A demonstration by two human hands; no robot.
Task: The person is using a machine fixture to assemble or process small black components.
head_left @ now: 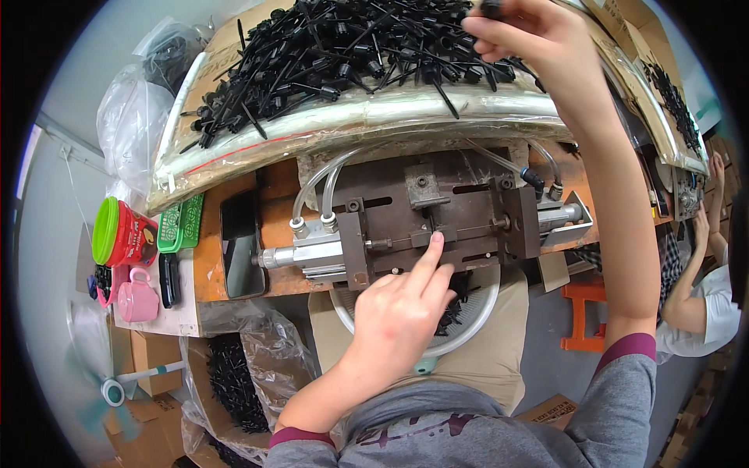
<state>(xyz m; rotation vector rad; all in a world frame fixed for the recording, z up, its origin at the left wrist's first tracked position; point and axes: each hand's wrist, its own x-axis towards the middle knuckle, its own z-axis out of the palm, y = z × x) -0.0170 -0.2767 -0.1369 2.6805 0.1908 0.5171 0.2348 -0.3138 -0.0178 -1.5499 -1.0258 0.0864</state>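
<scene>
My left hand (398,312) is over the near side of a dark metal clamping fixture (394,203). Its index finger is stretched out, with the tip at the small block in the middle of the fixture, and no object shows in its fingers. My right hand (534,35) is raised at the top, above the right part of a large heap of black plastic stemmed parts (343,47). Between its thumb and fingers is a black plastic part (491,9), only partly visible at the picture's edge. Silver air cylinders (316,253) with clear hoses flank the fixture.
A white basket (493,300) with black parts sits on my lap. At left are a phone (240,242), a green basket (181,222), a red tub (129,234) and a pink mug (139,296). Bagged boxes and a fan (113,391) stand lower left. Another person (698,304) works at right.
</scene>
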